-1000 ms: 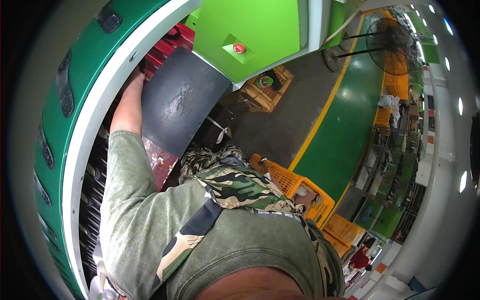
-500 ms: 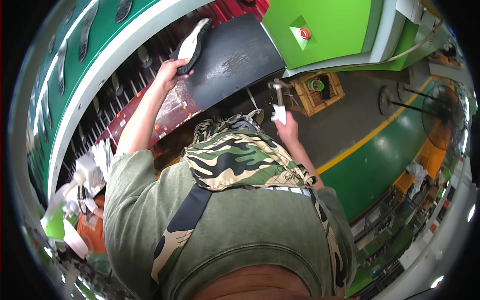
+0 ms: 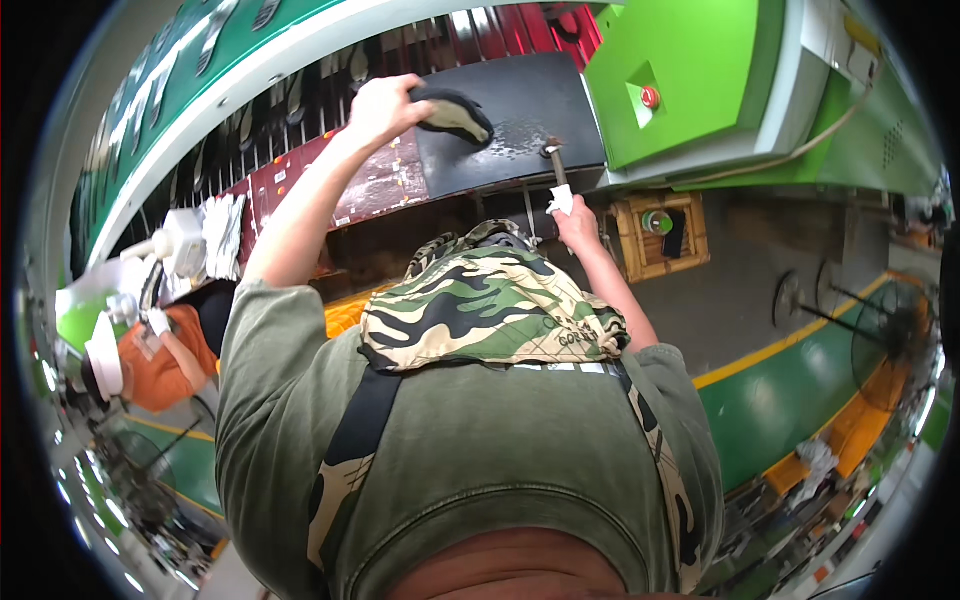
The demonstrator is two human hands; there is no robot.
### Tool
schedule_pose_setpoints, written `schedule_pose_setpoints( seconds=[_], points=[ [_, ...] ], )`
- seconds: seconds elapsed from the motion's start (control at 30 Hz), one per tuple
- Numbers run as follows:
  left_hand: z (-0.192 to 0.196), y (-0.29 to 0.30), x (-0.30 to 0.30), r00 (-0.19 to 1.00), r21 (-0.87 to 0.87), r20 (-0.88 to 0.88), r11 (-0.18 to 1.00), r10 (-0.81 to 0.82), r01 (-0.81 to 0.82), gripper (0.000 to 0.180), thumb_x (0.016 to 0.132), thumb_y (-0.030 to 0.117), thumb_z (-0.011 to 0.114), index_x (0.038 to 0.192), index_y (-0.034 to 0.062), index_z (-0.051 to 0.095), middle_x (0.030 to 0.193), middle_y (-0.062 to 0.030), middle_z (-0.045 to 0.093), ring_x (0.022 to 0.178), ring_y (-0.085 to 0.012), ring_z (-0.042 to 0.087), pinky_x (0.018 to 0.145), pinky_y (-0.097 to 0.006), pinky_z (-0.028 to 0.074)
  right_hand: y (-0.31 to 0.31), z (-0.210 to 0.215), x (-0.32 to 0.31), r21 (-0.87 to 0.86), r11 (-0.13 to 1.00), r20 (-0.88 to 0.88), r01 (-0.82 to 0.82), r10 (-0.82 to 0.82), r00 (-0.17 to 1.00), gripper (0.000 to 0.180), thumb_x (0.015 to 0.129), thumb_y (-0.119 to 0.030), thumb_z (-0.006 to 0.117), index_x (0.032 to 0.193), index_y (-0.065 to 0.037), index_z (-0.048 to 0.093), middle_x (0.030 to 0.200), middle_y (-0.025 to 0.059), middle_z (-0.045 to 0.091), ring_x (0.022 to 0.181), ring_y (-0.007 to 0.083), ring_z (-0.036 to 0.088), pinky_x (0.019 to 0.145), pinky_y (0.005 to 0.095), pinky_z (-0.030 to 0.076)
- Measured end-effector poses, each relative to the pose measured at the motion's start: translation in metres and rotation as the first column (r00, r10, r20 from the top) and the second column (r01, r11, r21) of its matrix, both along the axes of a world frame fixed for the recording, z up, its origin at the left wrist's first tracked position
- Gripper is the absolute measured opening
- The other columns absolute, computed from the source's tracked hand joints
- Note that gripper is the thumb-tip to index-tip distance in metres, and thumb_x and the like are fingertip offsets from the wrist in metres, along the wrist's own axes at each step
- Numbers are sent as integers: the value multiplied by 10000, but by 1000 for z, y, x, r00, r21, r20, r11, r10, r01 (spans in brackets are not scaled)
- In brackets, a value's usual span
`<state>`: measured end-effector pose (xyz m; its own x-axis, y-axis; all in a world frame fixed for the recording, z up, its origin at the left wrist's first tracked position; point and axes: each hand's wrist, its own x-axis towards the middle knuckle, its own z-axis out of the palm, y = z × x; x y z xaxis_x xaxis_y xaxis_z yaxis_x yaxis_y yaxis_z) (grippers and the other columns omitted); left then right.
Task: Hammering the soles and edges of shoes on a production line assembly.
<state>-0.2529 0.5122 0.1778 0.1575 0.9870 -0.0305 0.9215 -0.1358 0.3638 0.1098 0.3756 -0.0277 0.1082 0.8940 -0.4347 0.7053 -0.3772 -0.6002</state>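
My left hand (image 3: 385, 108) grips one end of a black-rimmed shoe sole (image 3: 455, 118) with a cream middle. It holds the sole low over a black work mat (image 3: 525, 88) whose surface is scuffed; whether the far tip touches is hard to tell. In my right hand (image 3: 580, 225) is a hammer (image 3: 559, 168), its handle wrapped in white near my fingers. The hammer head is over the mat's near right part, apart from the sole. Left of the mat, a dark red worn board (image 3: 385, 180) forms the bench front.
A conveyor of rollers (image 3: 480, 35) runs behind the mat. On the right stands a green machine (image 3: 690, 75) with a red stop button (image 3: 650, 97). A bamboo stool (image 3: 640, 265) bears a green-topped container (image 3: 657, 222). A co-worker in orange (image 3: 165, 355) is at left.
My left hand has turned the sole from pointing away to pointing right, above the mat. My right hand has brought the hammer from beside the bench to over the mat.
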Motion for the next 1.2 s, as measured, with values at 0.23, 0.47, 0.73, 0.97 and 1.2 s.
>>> schedule_pose_setpoints(
  seconds=[0.23,0.47,0.73,0.97,1.2],
  points=[
    [-66,24,23,464,59,886,993,-7,-98,447,745,61,839,1149,25,651,1093,-90,719,1023,-150,663,944,-305,527,35,100,-9,32,999,-304,18,-7,953,228,922,-208,684,1002,-16,591,693,68,619,472,151,582,442,318,475],
    [-84,33,44,475,117,879,983,-34,-145,351,723,154,870,1025,73,711,981,-39,742,929,-107,673,876,-276,537,81,262,-58,554,821,-434,-136,425,795,236,951,-113,654,1145,6,588,840,84,636,506,116,572,470,268,475],
    [-83,43,51,548,128,835,987,-55,-96,337,710,210,863,997,79,743,909,-50,739,825,-104,656,795,-276,538,98,227,-75,537,578,122,-615,668,734,228,898,-36,621,1122,-29,666,1041,173,604,855,314,634,723,424,547],
    [-73,46,56,590,49,808,996,6,-77,284,736,154,841,981,56,737,915,-40,734,868,-102,655,821,-280,527,79,238,-84,167,971,-429,-169,225,875,181,972,-139,626,1097,-11,601,758,60,586,501,104,553,463,263,463],
    [-74,51,57,506,112,858,994,-92,-10,282,732,141,837,977,49,732,906,-38,728,871,-103,653,831,-279,522,69,218,-99,425,901,-675,85,254,693,188,969,-156,620,1075,-11,565,727,34,572,499,98,537,444,247,448]
  ],
)
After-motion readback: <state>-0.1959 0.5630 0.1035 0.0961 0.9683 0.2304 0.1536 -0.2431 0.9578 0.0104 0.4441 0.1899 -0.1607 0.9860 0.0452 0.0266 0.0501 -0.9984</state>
